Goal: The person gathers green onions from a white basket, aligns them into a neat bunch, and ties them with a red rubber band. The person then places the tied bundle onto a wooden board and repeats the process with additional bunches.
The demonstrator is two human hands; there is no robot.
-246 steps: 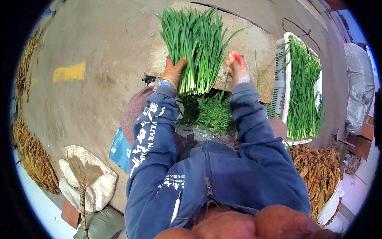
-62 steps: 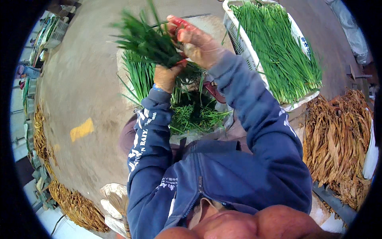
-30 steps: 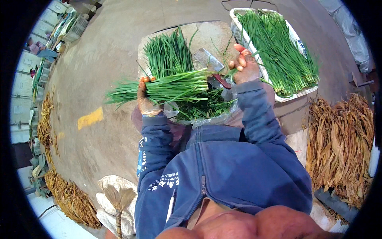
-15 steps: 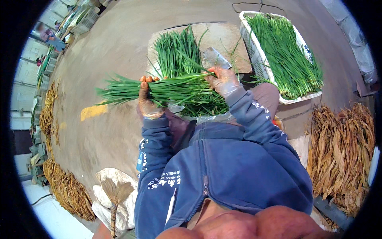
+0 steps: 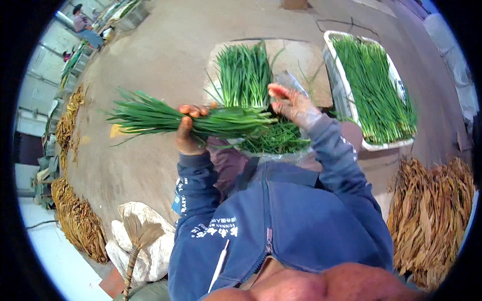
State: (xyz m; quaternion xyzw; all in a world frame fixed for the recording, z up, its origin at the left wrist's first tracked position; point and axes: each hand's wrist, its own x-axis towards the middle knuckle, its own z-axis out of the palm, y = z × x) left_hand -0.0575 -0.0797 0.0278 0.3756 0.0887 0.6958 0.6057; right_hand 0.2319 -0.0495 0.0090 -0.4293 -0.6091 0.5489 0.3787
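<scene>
My left hand (image 5: 191,133) is closed round a bunch of long green leafy stalks (image 5: 143,114), held sideways with pale ends to the right. My right hand (image 5: 296,106) is just beside those ends, fingers loosely apart, with nothing visible in its grip. Beyond the bunch, more upright-pointing stalks (image 5: 238,70) lie on a worn board (image 5: 314,70), next to a wide metal blade (image 5: 286,78) partly hidden by my right hand. Below the bunch, loose green trimmings (image 5: 271,140) sit in clear plastic at my knees.
A white crate (image 5: 329,50) of green stalks stands at right. Dried brown leaf piles (image 5: 75,215) lie left and lower right (image 5: 427,220). A straw broom (image 5: 138,231) rests on white sacks (image 5: 155,256) at lower left. A person (image 5: 83,22) is far back left beside crates.
Earlier the bunch was upright, then lifted and turned; it is now sideways. Half a second ago my right fingers gripped its pale ends; they are now loosened. The view has shifted.
</scene>
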